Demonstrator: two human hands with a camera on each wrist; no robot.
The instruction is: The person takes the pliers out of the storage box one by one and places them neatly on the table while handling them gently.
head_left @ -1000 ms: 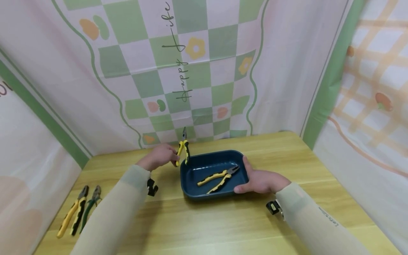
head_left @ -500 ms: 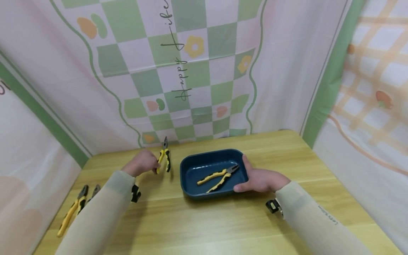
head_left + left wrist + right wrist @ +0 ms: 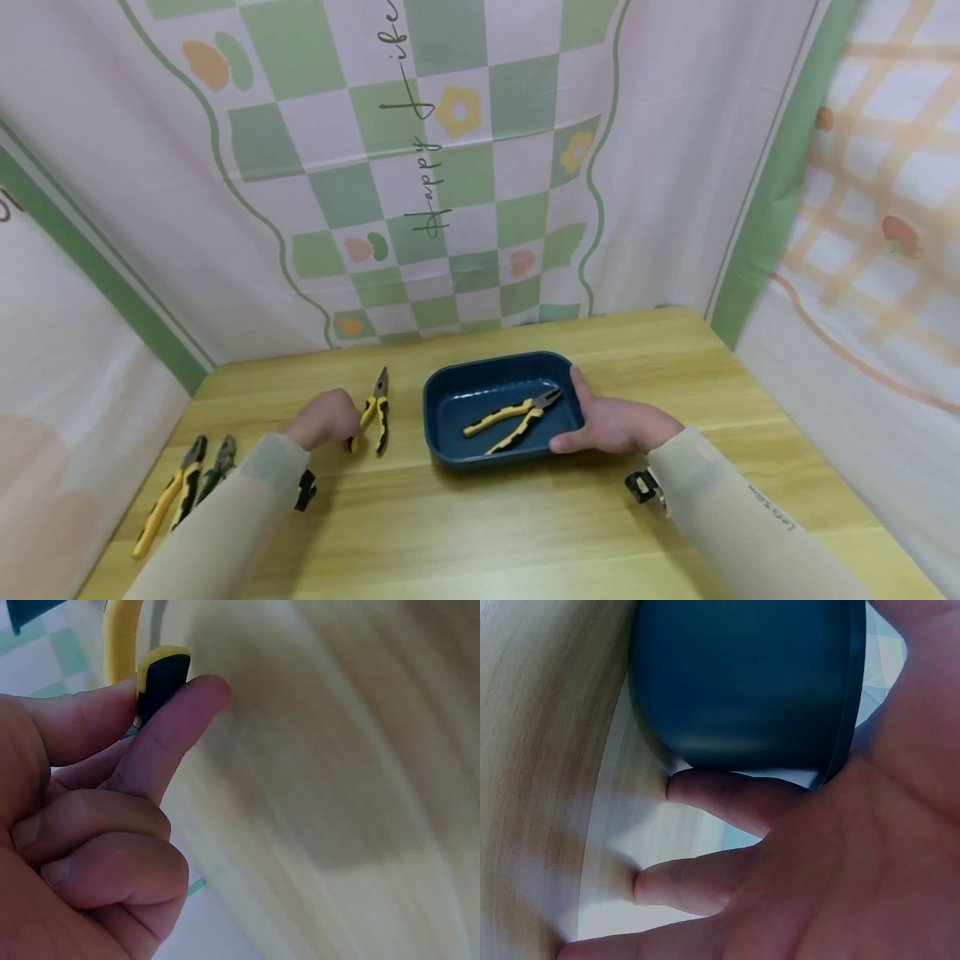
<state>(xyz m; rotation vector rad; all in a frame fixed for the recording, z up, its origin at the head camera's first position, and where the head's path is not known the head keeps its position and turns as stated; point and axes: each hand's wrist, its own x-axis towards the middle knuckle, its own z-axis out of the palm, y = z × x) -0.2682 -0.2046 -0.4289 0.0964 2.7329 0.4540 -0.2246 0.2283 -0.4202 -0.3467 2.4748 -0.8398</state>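
Observation:
My left hand pinches the end of one yellow-and-black handle of long-nose pliers, left of a dark blue box. Their nose points away from me, handles spread. Whether they touch the table is unclear. The left wrist view shows the handle end between thumb and fingers, the other fingers curled in. Against the right end of the box lies my right hand, thumb by the near rim. In the right wrist view its fingers are straight and spread along the box's outside. Yellow-and-black combination pliers lie inside.
At the table's left side lie yellow-and-black pliers and green-handled pliers, partly behind my left sleeve. The wooden table ends at a patterned cloth wall, with cloth on both sides too.
My left hand has carried the long-nose pliers leftward from the box's left rim, then toward me and lower. The right hand and the box have stayed in place.

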